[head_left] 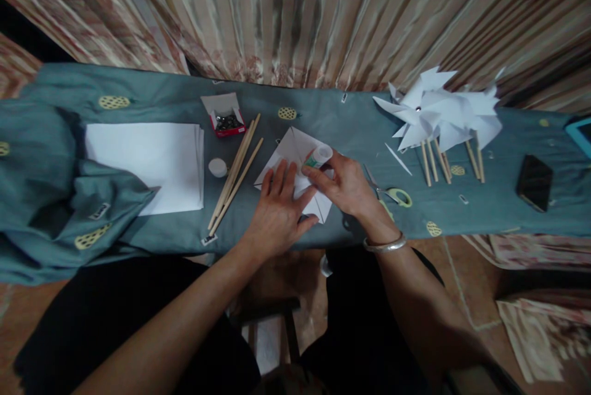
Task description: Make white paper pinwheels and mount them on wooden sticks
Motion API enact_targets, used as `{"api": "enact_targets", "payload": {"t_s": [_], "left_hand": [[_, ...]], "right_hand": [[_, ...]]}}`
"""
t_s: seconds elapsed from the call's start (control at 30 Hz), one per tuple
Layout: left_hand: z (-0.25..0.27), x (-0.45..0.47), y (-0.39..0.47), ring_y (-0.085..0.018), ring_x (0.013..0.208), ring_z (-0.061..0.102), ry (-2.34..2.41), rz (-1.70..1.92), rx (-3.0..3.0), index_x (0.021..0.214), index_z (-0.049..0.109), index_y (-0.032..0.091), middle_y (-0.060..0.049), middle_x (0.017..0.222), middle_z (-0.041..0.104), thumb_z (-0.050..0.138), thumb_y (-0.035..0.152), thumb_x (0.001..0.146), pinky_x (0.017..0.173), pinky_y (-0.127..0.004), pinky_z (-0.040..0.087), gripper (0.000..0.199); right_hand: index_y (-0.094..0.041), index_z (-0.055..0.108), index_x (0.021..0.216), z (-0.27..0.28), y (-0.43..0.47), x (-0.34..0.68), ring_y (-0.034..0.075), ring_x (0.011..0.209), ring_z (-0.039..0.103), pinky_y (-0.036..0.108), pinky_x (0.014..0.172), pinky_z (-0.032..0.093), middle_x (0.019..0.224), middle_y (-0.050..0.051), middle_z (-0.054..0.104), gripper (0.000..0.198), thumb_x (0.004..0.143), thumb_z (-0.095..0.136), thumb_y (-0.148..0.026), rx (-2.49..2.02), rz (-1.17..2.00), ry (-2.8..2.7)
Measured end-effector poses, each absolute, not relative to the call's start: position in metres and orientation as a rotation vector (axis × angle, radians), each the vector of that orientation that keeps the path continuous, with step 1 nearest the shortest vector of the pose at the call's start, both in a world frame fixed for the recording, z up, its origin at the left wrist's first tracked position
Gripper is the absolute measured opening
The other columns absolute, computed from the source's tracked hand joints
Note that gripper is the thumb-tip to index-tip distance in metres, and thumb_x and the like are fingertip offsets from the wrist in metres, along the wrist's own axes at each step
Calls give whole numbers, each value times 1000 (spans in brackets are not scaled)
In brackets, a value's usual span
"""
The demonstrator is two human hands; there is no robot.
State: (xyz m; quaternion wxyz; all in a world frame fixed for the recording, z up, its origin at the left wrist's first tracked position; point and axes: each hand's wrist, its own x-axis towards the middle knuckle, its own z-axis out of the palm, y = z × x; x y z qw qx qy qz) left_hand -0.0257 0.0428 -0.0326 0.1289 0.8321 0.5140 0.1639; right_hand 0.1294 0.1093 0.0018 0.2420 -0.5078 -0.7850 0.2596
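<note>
A white cut paper square (295,150) lies on the teal cloth-covered table (323,118) in front of me. My left hand (277,207) presses flat on the paper's near part, fingers spread. My right hand (346,184) holds a small glue stick (318,156) with a green label, its tip down on the paper. A white round cap (217,167) lies to the left, beside several wooden sticks (235,170).
A stack of white paper (148,161) lies at the left, with a red box of pins (226,119) behind the sticks. Scissors with green handles (392,192) lie right of my hand. Finished white pinwheels on sticks (438,118) and a dark phone (534,183) are farther right.
</note>
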Motion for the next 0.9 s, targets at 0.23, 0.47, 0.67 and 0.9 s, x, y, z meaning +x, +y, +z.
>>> {"api": "enact_targets", "payload": {"t_s": [0.23, 0.47, 0.67, 0.9], "left_hand": [[-33, -26, 43, -44, 143, 21, 1495, 479, 2434, 129, 56, 21, -20, 153, 32, 64, 46, 82, 111, -64, 23, 54], [-35, -26, 43, -42, 143, 22, 1499, 500, 2437, 132, 53, 23, -16, 154, 33, 65, 45, 81, 111, -64, 24, 57], [-31, -27, 42, -44, 143, 22, 1488, 492, 2452, 132, 54, 22, -20, 153, 32, 65, 44, 82, 110, -64, 25, 56], [-37, -29, 42, -43, 144, 21, 1476, 545, 2489, 136, 49, 22, -21, 154, 30, 66, 43, 82, 109, -63, 26, 60]], "right_hand": [[-18, 61, 88, 5, 107, 133, 16, 65, 54, 29, 62, 41, 74, 3, 63, 24, 87, 57, -41, -1365, 699, -2206], [-18, 62, 91, 4, 105, 138, 18, 68, 59, 29, 64, 43, 76, 3, 66, 24, 87, 59, -41, -1379, 663, -2210], [-18, 65, 88, 2, 110, 151, 18, 69, 61, 32, 68, 48, 77, 4, 67, 28, 84, 62, -45, -1400, 741, -2022], [-23, 67, 85, 0, 122, 184, 16, 83, 67, 34, 82, 57, 88, 2, 70, 25, 77, 68, -46, -1262, 1110, -1136]]}}
